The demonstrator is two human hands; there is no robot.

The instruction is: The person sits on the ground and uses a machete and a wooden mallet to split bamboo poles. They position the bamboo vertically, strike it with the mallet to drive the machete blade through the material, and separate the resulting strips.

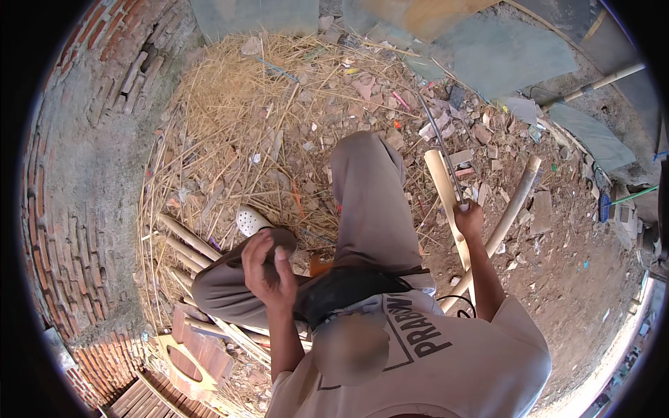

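Note:
My right hand (470, 220) is closed around the handle end of a long, thin dark metal blade (437, 132), which points away over the rubble. Right beside that hand, partly behind it, stands a split bamboo length (442, 182) with a pale inner face. A round bamboo pole (514, 198) slants behind it, passing near my right forearm. My left hand (269, 270) is raised above my bent left leg, empty, its thumb apart from the fingers. The lower ends of both bamboo pieces are hidden by my arm and body.
Several bamboo poles (187, 245) lie at my left, near a wooden board with an oval cutout (182, 361). A brick wall (63, 244) bounds the left side. Dry straw (223, 83) and broken rubble cover the ground ahead. Grey sheets (502, 56) lie at the far side.

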